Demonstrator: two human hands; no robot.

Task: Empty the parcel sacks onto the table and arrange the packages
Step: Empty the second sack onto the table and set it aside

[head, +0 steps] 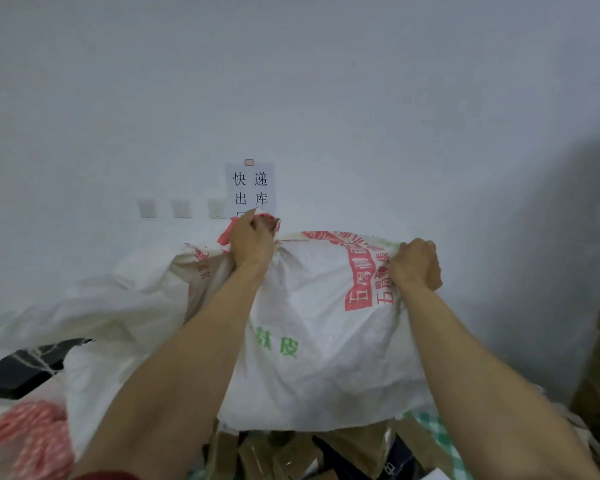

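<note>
Head view: both hands hold one white woven sack (321,344) up in front of a pale wall. The left hand (252,242) has its fingers curled tight round a bunched corner of cloth at the sack's top left. The right hand (417,265) has a closed grip on the top right edge, fabric gathered in the fist. Neither grip has any slack showing.

The sack hangs straight below the two grips, its top edge running left to right between them, and its body drops toward the person. The left hand is a little higher and farther off, the right lower and nearer. By the look of it the lower end is the mouth, and it opens downward over a heap of packages (291,457), brown cartons and dark wrapped parcels, just beneath the hem. The bench under them is hidden.

The sack is thin, crumpled and limp, printed with a red band and green characters. It looks nearly empty, so a lift and shake along its hanging length should clear it.

Another white sack (118,303) lies slumped to the left, with red-and-white cord (32,434) near it. A printed notice (250,188) hangs on the wall behind.
</note>
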